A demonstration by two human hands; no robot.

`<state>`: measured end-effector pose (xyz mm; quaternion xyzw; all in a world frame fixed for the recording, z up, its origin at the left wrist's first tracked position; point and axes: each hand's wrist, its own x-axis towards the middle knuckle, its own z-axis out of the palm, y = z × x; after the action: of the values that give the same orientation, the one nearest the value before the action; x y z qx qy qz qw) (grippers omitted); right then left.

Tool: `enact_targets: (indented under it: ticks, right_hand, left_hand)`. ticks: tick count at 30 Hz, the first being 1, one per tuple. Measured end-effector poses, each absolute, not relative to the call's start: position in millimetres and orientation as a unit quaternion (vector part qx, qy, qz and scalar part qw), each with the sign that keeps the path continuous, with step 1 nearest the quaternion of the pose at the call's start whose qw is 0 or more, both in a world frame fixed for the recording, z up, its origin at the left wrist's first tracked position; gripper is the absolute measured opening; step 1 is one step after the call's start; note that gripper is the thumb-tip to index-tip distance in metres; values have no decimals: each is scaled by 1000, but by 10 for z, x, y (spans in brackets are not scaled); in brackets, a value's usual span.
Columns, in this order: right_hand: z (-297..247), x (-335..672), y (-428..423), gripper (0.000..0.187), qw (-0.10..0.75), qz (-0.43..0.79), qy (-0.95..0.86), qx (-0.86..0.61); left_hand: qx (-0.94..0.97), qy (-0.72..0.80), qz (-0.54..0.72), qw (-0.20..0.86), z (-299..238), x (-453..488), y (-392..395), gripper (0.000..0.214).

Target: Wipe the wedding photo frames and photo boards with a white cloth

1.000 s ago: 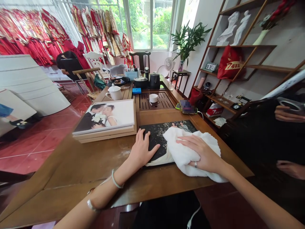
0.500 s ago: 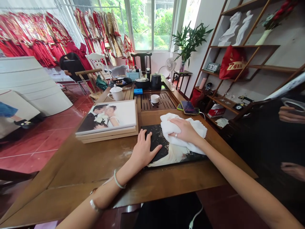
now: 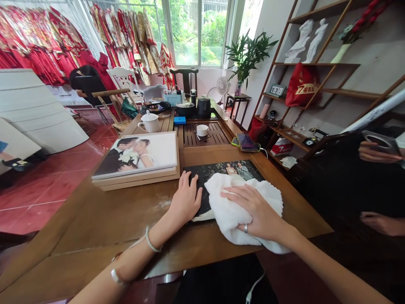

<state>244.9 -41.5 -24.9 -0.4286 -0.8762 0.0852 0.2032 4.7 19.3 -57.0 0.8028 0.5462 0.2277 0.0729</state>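
Tabletop (image 3: 133,215) with cloth (image 3: 224,216), vase (image 3: 238,89) of greenery (image 3: 247,58) beyond

Both forearms (image 3: 136,258) are slim and bare. Around the left wrist, just behind the left hand (image 3: 186,195), sits a thin bracelet (image 3: 148,237) of small, pale greenish beads. Farther up the same forearm is a wider, shiny silver bangle (image 3: 115,276), and near it a small reddish-brown piece (image 3: 117,256), too little showing to tell its shape. The right hand (image 3: 257,211) wears a silver ring (image 3: 246,228). Black clothing (image 3: 215,280) covers the lap.
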Motion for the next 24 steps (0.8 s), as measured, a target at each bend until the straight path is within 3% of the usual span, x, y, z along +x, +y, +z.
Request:
enact_targets:
  ticks: [6, 13, 24]
  right_hand:
    - [-234, 2497, 176, 58, 217, 74, -859, -458]
    - [-240, 2293, 853, 59, 232, 70, -827, -508]
    - [-270, 2149, 220, 62, 213, 71, -873, -432]
  left_hand:
    - [804, 539, 242, 69, -577, 36, 197, 41]
    - [801, 544, 242, 71, -573, 38, 198, 41]
    - [796, 561, 209, 88, -421, 61, 168, 37]
